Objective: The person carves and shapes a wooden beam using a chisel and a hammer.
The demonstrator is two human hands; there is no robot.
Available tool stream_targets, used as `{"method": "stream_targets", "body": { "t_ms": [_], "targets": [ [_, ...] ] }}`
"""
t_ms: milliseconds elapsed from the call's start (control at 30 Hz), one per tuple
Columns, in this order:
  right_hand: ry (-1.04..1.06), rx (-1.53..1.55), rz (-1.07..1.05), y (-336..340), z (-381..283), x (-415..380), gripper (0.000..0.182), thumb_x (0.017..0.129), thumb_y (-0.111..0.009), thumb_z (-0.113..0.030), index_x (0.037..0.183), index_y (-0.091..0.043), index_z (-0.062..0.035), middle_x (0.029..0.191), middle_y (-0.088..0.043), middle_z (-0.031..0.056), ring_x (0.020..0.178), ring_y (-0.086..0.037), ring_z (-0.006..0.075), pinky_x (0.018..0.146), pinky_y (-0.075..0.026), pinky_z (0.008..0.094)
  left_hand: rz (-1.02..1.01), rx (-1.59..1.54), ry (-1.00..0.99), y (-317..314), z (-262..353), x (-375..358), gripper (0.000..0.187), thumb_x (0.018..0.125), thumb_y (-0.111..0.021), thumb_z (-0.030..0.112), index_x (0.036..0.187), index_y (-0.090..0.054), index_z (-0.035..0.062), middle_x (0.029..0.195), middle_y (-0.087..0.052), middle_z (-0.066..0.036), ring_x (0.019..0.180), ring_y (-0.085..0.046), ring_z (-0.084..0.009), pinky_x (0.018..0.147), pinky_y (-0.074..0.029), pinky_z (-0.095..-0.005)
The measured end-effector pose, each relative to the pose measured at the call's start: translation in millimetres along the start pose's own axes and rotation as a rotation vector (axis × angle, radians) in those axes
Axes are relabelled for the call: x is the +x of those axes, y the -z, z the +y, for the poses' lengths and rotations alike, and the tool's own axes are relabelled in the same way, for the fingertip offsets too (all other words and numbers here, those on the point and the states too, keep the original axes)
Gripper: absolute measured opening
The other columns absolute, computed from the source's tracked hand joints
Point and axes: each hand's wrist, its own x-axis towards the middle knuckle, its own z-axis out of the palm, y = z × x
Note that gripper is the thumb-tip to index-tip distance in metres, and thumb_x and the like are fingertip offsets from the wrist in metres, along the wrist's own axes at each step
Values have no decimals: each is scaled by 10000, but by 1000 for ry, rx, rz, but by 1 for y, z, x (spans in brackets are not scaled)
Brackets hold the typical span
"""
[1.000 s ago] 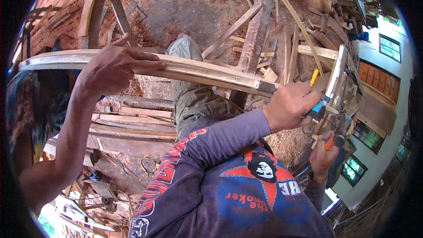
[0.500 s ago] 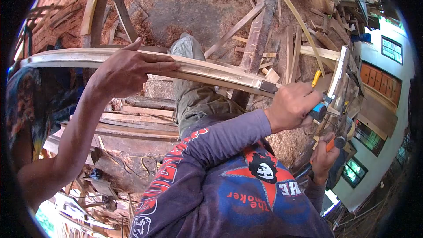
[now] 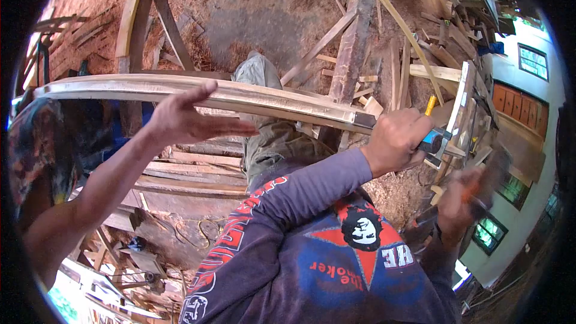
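Observation:
My left hand (image 3: pixel 396 141) is closed around a blue tool (image 3: pixel 433 139) at the right end of a long curved wooden beam (image 3: pixel 288 101). A yellow handle (image 3: pixel 431 105) sticks up beside its fingers. To the lower right, my right hand (image 3: pixel 459 201) grips a hammer (image 3: pixel 493 171) with an orange part near the fingers; both are smeared by motion. A co-worker's bare hand (image 3: pixel 186 120), fingers spread, is over the left part of the beam.
Wooden frame pieces (image 3: pixel 135 18) stand at the upper left. A thick post (image 3: pixel 351 54) and scattered offcuts lie beyond the beam. Stacked planks (image 3: pixel 192 174) lie below it. A white-edged board (image 3: pixel 461 96) and a building (image 3: pixel 516 108) are at the right.
My right hand has swung right and slightly up with the hammer. The co-worker's hand has shifted down and right, its thumb now apart from the fingers. My left hand has barely moved.

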Motion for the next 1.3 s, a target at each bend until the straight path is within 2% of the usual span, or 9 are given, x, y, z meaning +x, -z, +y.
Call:
{"method": "stream_targets", "body": {
  "t_ms": [100,200,300,433,667,767,900,1067,1300],
  "targets": [
    [241,-376,-447,-21,-23,16,124,885,-567,-14,986,-501,-42,824,-476,19,684,-444,113,599,-376,236,2,-4,38,-3,-4,-4,314,607,-698,63,914,-628,63,689,-545,-112,631,-594,-315,557,-463,-420],
    [538,-826,-280,1,-10,20,165,895,-561,-52,1051,-511,-37,846,-493,43,710,-477,164,639,-419,299,-8,10,-3,0,-6,-2,359,584,-708,109,912,-575,50,716,-523,-125,641,-576,-327,571,-458,-445],
    [-358,91,-76,8,-5,3,301,883,-570,-56,1175,-513,-10,979,-577,109,897,-603,228,791,-499,348,-18,1,-5,-3,-5,-5,357,584,-711,113,907,-573,50,717,-520,-125,639,-574,-327,573,-461,-443],
    [16,-541,-556,4,9,10,453,842,-542,17,1292,-496,25,1076,-615,134,992,-637,231,896,-503,335,-40,-5,-11,-3,-7,-9,356,587,-716,111,909,-574,55,725,-521,-125,641,-573,-330,570,-457,-441],
    [-263,74,-63,12,-8,6,308,881,-629,-69,1150,-532,45,979,-668,162,910,-644,332,776,-506,461,-39,19,10,-1,-5,-7,366,594,-730,88,932,-592,60,724,-524,-127,653,-585,-332,575,-460,-444],
    [184,-461,-460,-18,-11,7,287,877,-607,-36,1139,-521,44,833,-573,274,794,-579,491,676,-466,485,-37,-8,1,0,-6,-10,336,621,-734,87,935,-618,62,722,-550,-127,639,-591,-328,560,-462,-419],
    [83,-313,-404,-13,0,7,292,866,-598,-27,1145,-523,21,886,-604,184,811,-616,351,735,-479,418,-50,-84,-65,26,-13,-11,265,716,-754,114,954,-651,60,746,-616,-109,615,-621,-272,549,-484,-366],
    [80,-123,-219,-2,16,6,101,911,-568,-24,1007,-538,-32,818,-533,0,669,-476,96,579,-410,279,677,-710,603,106,-49,9,137,838,-650,-28,922,-558,29,661,-586,-64,502,-517,-97,449,-420,-262],
    [-141,-79,-279,-8,21,2,122,915,-555,-13,1035,-552,-29,866,-545,22,744,-501,108,682,-438,290,501,-564,514,98,-34,-5,116,775,-696,-36,851,-613,-8,690,-613,-69,541,-563,-104,497,-447,-252]
  ]
}}
